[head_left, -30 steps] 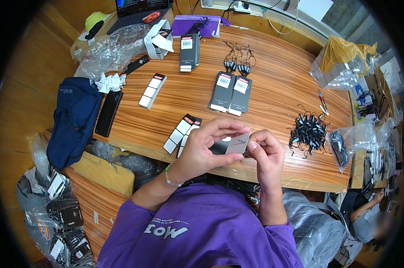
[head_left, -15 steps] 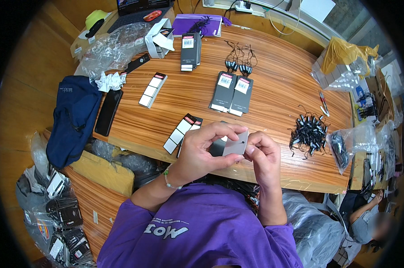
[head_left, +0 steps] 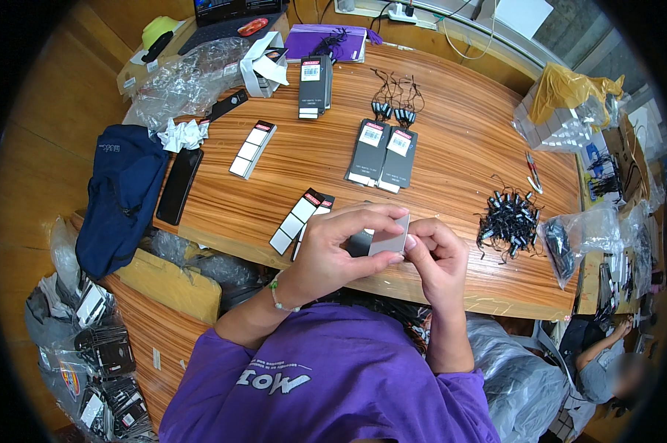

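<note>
At the table's [head_left: 466, 111] six o'clock, left hand [head_left: 332, 242] grips card [head_left: 389, 240]; right hand [head_left: 438, 255], hold unclear, seemingly works its edge; next needs steadiness.

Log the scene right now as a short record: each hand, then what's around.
left hand: holds a pale card between thumb and fingers
right hand: fingers at the card's right edge; exact grip unclear
beyond hands: two dark card bundles, side by side, cords at their far ends
table right: tangled pile of black cords
table left: black phone beside navy bag
</note>
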{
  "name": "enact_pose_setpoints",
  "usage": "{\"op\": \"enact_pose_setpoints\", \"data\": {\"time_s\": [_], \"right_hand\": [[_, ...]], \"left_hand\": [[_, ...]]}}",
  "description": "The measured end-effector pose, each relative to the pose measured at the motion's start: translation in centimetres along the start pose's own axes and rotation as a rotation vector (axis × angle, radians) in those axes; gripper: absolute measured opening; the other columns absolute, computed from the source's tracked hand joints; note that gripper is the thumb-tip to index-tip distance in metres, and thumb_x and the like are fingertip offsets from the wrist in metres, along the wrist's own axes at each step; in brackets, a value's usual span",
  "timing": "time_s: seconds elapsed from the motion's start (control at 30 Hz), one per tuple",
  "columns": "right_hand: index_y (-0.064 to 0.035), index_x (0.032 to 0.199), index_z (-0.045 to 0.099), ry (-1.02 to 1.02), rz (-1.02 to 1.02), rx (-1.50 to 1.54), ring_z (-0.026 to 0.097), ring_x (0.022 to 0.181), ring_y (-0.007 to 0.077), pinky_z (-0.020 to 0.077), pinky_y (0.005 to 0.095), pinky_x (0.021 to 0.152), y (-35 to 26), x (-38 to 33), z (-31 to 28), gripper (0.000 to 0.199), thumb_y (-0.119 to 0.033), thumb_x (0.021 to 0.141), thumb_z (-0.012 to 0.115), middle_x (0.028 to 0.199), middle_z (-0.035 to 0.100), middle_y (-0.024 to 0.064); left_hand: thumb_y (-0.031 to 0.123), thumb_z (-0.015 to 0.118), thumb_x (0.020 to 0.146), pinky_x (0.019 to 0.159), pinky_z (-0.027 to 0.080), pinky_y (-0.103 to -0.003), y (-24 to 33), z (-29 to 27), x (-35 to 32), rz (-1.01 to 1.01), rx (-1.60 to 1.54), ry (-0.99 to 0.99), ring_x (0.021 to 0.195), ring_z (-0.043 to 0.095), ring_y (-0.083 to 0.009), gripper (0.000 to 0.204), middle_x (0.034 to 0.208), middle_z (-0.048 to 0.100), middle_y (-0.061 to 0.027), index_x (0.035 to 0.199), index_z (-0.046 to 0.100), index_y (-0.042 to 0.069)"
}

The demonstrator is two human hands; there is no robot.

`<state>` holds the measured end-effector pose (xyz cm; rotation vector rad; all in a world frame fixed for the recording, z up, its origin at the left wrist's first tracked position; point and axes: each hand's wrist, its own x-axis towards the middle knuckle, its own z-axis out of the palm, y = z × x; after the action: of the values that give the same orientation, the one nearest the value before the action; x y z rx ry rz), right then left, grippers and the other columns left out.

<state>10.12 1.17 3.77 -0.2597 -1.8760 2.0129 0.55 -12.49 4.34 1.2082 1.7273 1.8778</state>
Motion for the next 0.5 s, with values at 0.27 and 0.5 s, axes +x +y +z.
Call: {"op": "enact_pose_setpoints", "data": {"time_s": [0.27,0.5], "right_hand": [[0.0008,0.077,0.057,0.008,0.007,0.098,0.04,0.053,0.0011,0.0285,0.017,0.046,0.5,-0.3,0.7,0.005,-0.003,0.081,0.057,0.064,0.052,-0.0019],[0.0008,0.076,0.057,0.006,0.021,0.124,0.042,0.057,0.0019,0.0305,0.018,0.048,0.5,-0.4,0.4,0.006,-0.002,0.081,0.056,0.067,0.052,-0.0009]], "left_hand": [[-0.004,0.071,0.066,0.089,0.043,-0.031,-0.5,0.6,-0.1,0.001,-0.088,0.028,0.104,0.055,-0.0226,0.032,0.111,0.057,-0.0181,0.097,0.061,-0.001],[0.0,0.072,0.066,0.087,0.044,-0.031,-0.3,0.1,0.0,0.095,0.078,0.006,0.1,0.057,-0.0218,0.028,0.108,0.059,-0.0167,0.093,0.063,0.0]]}}
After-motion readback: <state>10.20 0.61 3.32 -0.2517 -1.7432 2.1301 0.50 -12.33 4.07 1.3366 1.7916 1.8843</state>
